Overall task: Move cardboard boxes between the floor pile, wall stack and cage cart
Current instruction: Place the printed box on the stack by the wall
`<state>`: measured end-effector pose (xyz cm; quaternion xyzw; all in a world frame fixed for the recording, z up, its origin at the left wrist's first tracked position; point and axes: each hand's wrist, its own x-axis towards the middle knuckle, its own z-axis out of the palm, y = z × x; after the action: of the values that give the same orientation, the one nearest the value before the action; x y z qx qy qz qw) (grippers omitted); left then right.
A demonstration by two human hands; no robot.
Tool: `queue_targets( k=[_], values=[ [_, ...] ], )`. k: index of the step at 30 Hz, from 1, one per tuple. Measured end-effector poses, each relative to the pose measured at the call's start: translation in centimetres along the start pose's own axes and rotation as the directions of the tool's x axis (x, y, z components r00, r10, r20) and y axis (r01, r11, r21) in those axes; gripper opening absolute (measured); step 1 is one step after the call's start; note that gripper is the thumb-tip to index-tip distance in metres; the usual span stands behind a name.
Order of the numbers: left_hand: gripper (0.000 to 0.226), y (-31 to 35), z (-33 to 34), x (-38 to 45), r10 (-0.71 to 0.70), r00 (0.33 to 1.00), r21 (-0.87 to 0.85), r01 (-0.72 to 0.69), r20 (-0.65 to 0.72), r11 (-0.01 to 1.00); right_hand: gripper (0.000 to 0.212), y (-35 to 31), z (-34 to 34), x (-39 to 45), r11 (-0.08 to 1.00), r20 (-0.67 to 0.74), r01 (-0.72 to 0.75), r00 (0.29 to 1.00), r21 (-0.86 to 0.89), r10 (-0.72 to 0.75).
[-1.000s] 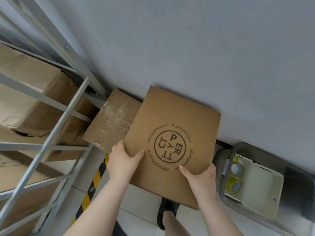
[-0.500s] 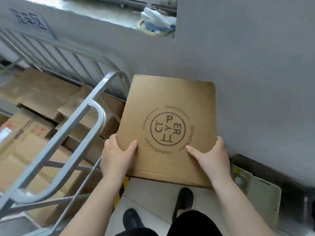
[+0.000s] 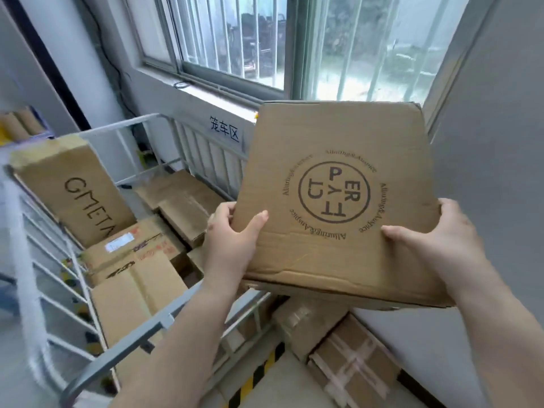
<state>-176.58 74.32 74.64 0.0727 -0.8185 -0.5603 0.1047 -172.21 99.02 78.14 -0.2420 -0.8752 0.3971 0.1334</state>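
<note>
**One flat box held up beside the cage cart**

Two hands, one box. Left hand (image 3: 232,234) gripping the left edge of the flat cardboard box (image 3: 332,201), thumb curled over the top face, fingers underneath. Right hand (image 3: 426,234) gripping the right edge the same way, thumb on top. Held in the air, tilted up toward the camera, above the near right corner rail of the cage cart (image 3: 164,316) and in front of the window (image 3: 265,45).

Printed on the box's top face: a circle enclosing the letters "PER", "FY" and "CT" in scattered orientations, ringed by the words "Alluring&Auspice", repeated around it, four times as far as can be made out.

Inside the cart: at least six cardboard boxes, exact count unclear where overlapped. One tall box (image 3: 73,187) leaning upright at the left, marked "GMETA" with the rest cut off. One box with red printing and a white label (image 3: 132,248), writing too blurred to read. Plain brown ones behind and below.

Outside the cart, against the wall at lower right: two taped boxes (image 3: 350,366), stacked, on the floor beside a yellow-and-black striped line (image 3: 259,375).

On the wall below the window sill: a blue sign (image 3: 224,132) of three Chinese characters, "笼车区".
</note>
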Motion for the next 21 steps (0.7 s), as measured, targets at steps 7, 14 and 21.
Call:
queue_targets(
  k=[7,14,21],
  values=[
    [0.047,0.5,-8.1,5.1,0.018,0.994,0.016,-0.016,-0.104,1.000,0.067,-5.3,7.6,-1.0,0.989,0.044,0.053,0.997,0.139,-0.059],
    [0.042,-3.2,-16.3,7.0,-0.021,0.944,0.003,0.023,-0.329,1.000,0.062,-12.3,15.8,-1.8,0.957,0.140,0.201,0.962,0.208,-0.233],
    [0.037,-8.8,-21.8,10.2,-0.120,0.838,0.004,0.144,-0.532,0.990,0.068,-18.1,25.3,-0.6,0.920,0.308,0.351,0.868,0.176,-0.390]
  ],
)
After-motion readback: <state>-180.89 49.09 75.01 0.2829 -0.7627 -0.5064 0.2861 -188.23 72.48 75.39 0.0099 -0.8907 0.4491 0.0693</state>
